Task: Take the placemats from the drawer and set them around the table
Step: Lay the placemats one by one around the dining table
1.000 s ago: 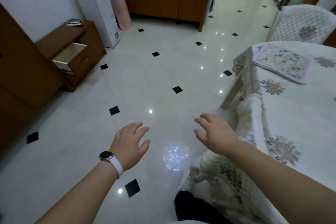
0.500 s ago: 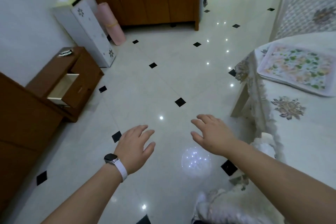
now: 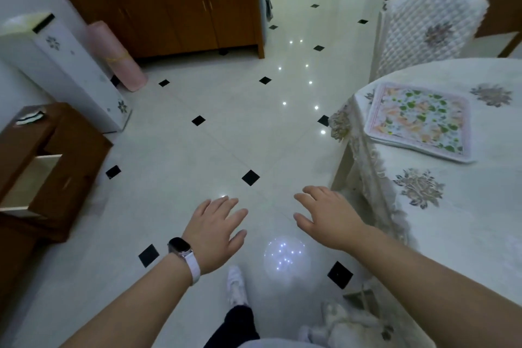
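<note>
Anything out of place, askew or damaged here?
The drawer of the low cabinet at left stands pulled open. Otherwise nothing odd: one placemat lies flat on the table; no spill or damage.

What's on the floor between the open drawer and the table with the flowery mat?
Nothing stands there. From the open drawer to the table, the head view shows only shiny white floor tiles with little black diamonds.

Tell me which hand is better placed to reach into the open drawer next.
Probably the left. The left hand, empty with fingers relaxed, is on the side of the open drawer; the right hand, also empty, is by the table, where one placemat already lies.
</note>
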Available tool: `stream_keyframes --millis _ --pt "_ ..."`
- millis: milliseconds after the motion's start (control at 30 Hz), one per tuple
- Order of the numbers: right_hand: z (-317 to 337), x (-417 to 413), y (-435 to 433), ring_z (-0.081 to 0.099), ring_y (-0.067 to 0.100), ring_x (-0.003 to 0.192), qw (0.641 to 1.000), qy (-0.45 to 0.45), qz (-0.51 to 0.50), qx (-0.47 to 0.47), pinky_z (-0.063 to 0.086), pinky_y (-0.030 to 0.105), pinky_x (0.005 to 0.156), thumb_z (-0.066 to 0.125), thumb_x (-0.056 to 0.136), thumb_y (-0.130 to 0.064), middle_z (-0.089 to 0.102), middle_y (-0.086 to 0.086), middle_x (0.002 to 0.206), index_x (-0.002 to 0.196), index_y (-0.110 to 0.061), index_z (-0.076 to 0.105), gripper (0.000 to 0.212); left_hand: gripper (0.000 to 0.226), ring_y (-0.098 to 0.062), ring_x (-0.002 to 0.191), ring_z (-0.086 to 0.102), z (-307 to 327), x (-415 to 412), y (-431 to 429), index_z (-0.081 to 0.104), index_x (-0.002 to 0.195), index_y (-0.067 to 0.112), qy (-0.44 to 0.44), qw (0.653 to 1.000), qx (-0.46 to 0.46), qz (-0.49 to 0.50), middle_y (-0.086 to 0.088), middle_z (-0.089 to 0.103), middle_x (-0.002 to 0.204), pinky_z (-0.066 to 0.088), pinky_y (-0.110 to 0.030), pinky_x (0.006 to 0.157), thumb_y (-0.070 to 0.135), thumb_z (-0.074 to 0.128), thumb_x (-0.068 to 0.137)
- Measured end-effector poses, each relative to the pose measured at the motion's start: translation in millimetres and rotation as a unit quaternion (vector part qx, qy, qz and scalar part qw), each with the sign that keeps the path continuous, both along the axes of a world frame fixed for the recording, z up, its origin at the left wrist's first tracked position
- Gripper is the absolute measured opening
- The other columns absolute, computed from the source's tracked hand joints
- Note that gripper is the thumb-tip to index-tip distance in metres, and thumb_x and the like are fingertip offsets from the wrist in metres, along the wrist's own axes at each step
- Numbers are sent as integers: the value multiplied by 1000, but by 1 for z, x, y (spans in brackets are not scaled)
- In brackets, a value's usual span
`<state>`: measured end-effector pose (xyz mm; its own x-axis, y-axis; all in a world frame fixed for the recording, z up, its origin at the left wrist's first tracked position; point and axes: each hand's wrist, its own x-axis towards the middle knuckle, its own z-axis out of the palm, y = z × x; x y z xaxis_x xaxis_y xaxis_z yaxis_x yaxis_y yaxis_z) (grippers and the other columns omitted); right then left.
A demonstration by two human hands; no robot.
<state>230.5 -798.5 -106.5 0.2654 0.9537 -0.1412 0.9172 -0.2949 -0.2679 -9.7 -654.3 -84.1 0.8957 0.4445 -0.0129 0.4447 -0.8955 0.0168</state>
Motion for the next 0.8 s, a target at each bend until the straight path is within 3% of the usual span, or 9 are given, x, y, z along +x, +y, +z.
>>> stream_keyframes --millis 533,800 --pt "25 47 181 40 19 133 984 -58 -163 -48 35 36 107 40 95 -56 45 -4 145 144 -28 42 56 47 -28 114 60 -21 86 272 67 115 21 -44 991 -27 -125 -5 66 123 45 -49 95 47 43 85" --pt "38 68 191 44 22 129 960 -56 -267 -70 39 36 104 43 94 -54 47 -2 142 143 -29 42 55 48 -29 111 62 -13 165 307 69 114 19 -78 973 -56 -211 -9 67 120 46 -49 93 46 42 84"
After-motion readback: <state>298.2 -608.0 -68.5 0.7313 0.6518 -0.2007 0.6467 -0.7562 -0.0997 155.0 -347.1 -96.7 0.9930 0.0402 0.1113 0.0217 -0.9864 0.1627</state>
